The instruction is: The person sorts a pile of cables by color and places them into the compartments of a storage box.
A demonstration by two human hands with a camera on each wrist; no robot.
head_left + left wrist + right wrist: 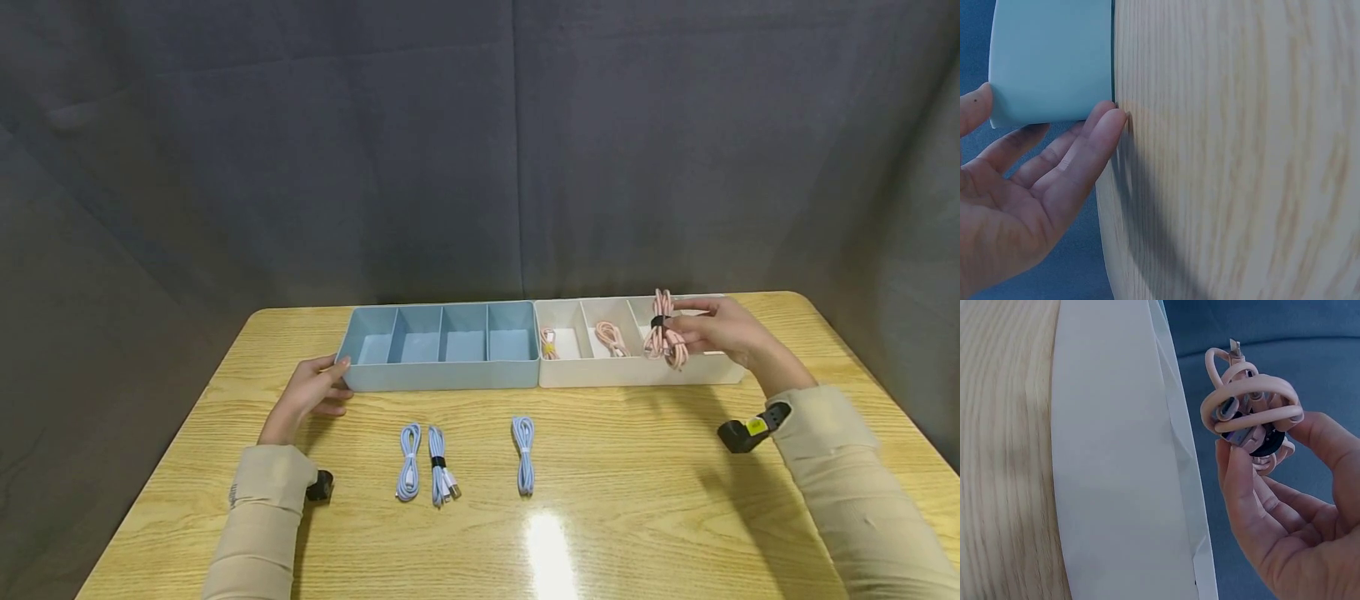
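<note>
Beige cloth sleeves [873,500] cover both my forearms, closest to the camera, above a pale wood-grained table [622,533]. With my right hand [716,329] I pinch a pale-pink coiled cable bundle [657,336] between thumb and fingers, holding it up beside the long white divided box [630,373], apart from its wall. Seen from my head, it overlaps the third compartment from the left; I cannot tell whether it is directly above it.

I judge the bundle light and pliable, hardly fragile or slippery. Its loose loops could sag, so the black strap [660,321] round its middle seems the best place to take hold. Rounded loops flare out at both ends, and a metal plug [1235,347] pokes out among them.

Two other pink coiled cables [611,336] lie in the white box's first two compartments, the left one with a yellow band [550,349].

My left hand [311,386] clasps nothing: its relaxed fingers rest against the left end of a long light-blue divided box [442,377]. Three pale-blue coiled cables [523,467] lie on the table.
</note>
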